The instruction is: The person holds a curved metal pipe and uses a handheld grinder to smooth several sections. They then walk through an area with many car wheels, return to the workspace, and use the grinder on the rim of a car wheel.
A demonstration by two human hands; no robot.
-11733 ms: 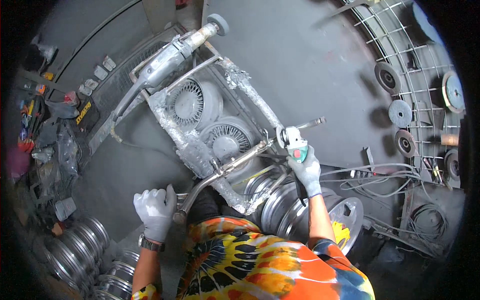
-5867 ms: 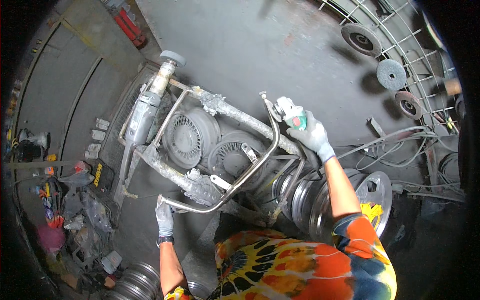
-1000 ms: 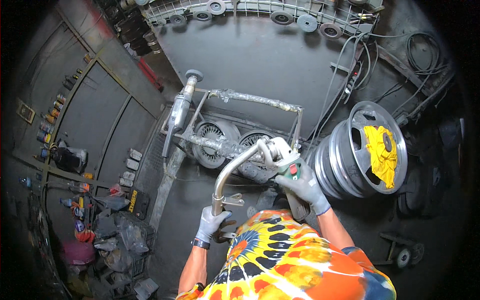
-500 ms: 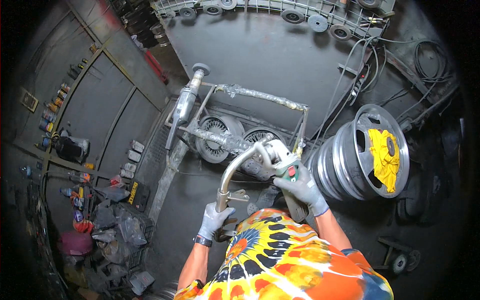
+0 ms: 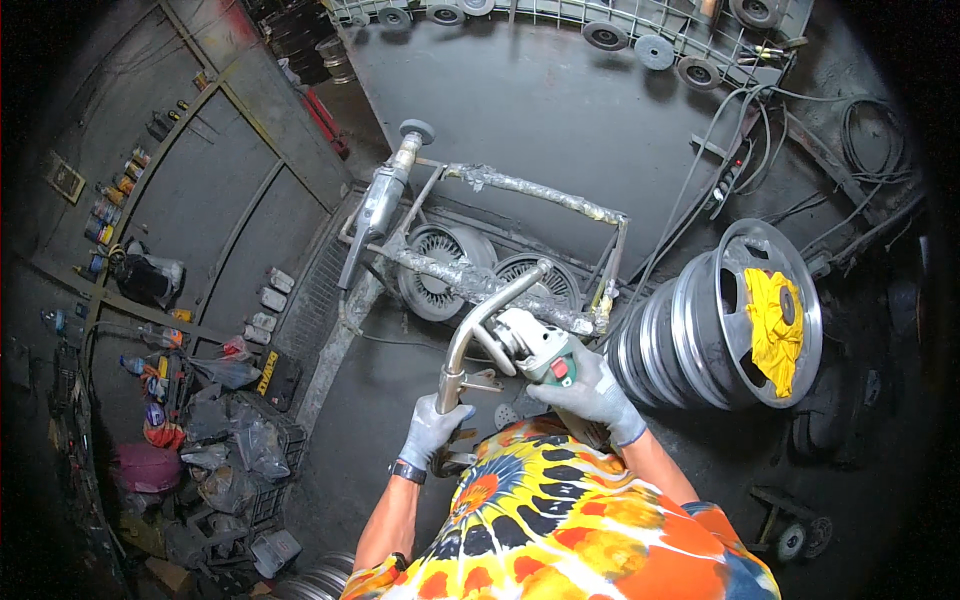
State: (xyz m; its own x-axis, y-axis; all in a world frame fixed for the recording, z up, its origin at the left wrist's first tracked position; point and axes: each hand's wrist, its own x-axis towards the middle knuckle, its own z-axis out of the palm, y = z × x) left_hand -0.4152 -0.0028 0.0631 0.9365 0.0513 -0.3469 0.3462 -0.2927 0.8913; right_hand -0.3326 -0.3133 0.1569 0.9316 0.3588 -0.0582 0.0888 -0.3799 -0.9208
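In a grey glove, my left hand is wrapped round the lower part of a bent metal tube, which has a small bracket on its side. The tube rises and curves away to the right. Also gloved, my right hand grips the body of an angle grinder with a white head and a red switch on green. The grinder's head lies just right of the tube's bend, under its free end. Whether its working face touches the tube I cannot tell.
Ahead stands a metal frame wrapped in silvery foil, with a long grinding tool on its left side. Spoked wheel rims lie behind it. Stacked rims with a yellow cloth stand right. Bags and clutter lie left.
The grinder has moved down and left, from over the tube's end to below it, uncovering that end. My right hand has gone with it. The whole view has shifted slightly.
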